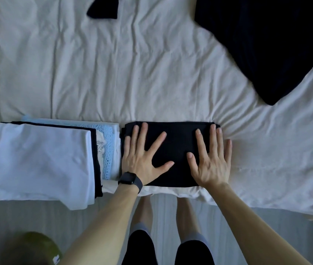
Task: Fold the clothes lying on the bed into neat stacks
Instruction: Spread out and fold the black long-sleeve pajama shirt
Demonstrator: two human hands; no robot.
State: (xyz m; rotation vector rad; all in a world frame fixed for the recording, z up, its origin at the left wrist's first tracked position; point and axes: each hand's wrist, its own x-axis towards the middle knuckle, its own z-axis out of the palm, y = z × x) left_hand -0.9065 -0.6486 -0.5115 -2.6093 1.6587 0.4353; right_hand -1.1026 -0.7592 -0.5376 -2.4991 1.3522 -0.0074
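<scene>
while both palms sit flat on it, the folded black garment (174, 144) lies at the near edge of the bed (132, 73), around 6 o'clock from the middle of the view, squared off into a tidy rectangle. left hand (142, 157) covers its 9 o'clock side, fingers straight and fanned wide, thumb stuck out toward 3 o'clock, gripping nothing, just pressing down. right hand (211, 163) is on the 3 o'clock side, same deal, fingers straight and a bit spread, with the little finger off the garment's edge and over the wrinkled white sheet. black watch (130, 178) on the left wrist. just beside the garment at its 9 o'clock is the stack of folded clothes (41, 161), can't tell if the two actually touch. top of the stack is a white piece, under it you can see a thin black layer's edge, then something with a line drawing printed on it, then a light blue knit (107, 150), then more white at the bottom. the white top piece droops a little past the near edge of the bed. out at 1 to 2 o'clock, well apart from the hands, a big dark garment (266, 44) lies spread and unfolded, and a small dark piece (102, 10) pokes in at 11 o'clock, cut off by the frame. down at 7 o'clock on the floor there's a blurry green object (35, 247), no idea what it is
</scene>
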